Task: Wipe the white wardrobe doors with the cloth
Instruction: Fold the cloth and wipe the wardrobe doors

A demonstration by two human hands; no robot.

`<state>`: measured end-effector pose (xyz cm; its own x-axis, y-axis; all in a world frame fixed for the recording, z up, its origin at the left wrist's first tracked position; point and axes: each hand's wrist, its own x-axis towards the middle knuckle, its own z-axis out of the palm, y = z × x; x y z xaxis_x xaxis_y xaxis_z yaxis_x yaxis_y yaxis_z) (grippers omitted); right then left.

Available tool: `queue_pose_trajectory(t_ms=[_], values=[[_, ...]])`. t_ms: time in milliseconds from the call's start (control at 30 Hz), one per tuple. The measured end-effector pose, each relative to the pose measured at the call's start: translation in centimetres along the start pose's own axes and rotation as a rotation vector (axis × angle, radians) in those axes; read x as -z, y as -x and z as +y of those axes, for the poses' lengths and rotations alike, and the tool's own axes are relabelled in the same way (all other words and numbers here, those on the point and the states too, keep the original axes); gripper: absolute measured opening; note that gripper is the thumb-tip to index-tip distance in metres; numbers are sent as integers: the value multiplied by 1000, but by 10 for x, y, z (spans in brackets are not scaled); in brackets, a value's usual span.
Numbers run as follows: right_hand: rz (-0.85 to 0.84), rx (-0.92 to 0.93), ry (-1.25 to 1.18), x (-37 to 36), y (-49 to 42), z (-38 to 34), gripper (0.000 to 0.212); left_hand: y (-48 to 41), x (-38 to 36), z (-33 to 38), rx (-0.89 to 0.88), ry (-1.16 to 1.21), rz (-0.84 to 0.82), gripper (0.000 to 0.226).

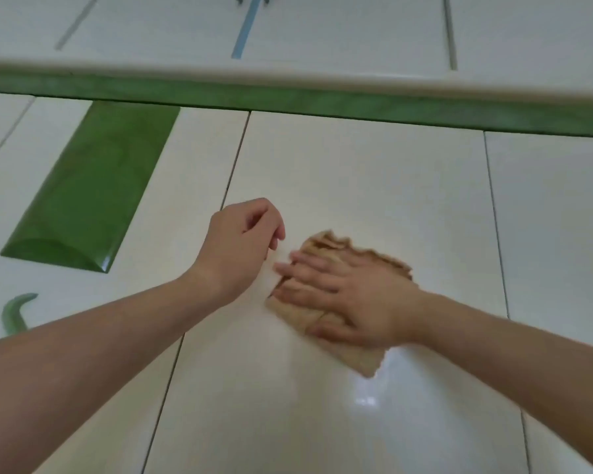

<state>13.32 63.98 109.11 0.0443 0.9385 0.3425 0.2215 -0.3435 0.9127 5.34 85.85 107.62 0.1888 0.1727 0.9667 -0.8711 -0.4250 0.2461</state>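
**Wardrobe.** The doors are closed, so the contents are hidden. Three seams divide the lower row of white doors. The middle door is seen at full width. The doors to its left and right are cut off by the frame.

**Cloth.** There is one cloth. It is tan, folded, and frayed along the upper edge. It lies flat against the middle door, left of centre and about halfway down the visible surface.

**Right hand.** The right hand presses on the cloth palm-down. The fingers are straight, spread and pointing left. Nothing is clenched: the cloth is pinned under the palm and fingers, not grasped. Cloth shows beyond the hand above, below and at the fingertips. The hand is motion-blurred.

**Left hand.** The left hand is just left of the cloth, over the same door near its left seam. The fingers are loosely curled and hold nothing. Whether it touches the door cannot be determined.

**Other items.**
- One green panel is set in the left door.
- One curved green handle is below the panel.
- One green strip runs across the door tops.
- One white moulding lies above the strip.
- One blue strip is on the upper panels.
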Motion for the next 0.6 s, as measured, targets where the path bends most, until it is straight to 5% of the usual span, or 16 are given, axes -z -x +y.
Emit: queue_pose_trajectory(t_ms=[167,233,300,500,600], values=[[76,-1050,-11,48,94,180,64,-16,-26,18,-39,-47,-9,28],[125,-1246,-83,48,70,190,64,-18,-36,17,-41,-58,34,30],[152,-1145,-107,49,35,174,63,-20,-54,17,-30,-40,96,31],[-44,-97,-45,16,68,77,64,-22,-115,32,-51,-9,185,27],[-14,-262,49,28,153,148,64,-24,-136,43,-73,-30,146,30]])
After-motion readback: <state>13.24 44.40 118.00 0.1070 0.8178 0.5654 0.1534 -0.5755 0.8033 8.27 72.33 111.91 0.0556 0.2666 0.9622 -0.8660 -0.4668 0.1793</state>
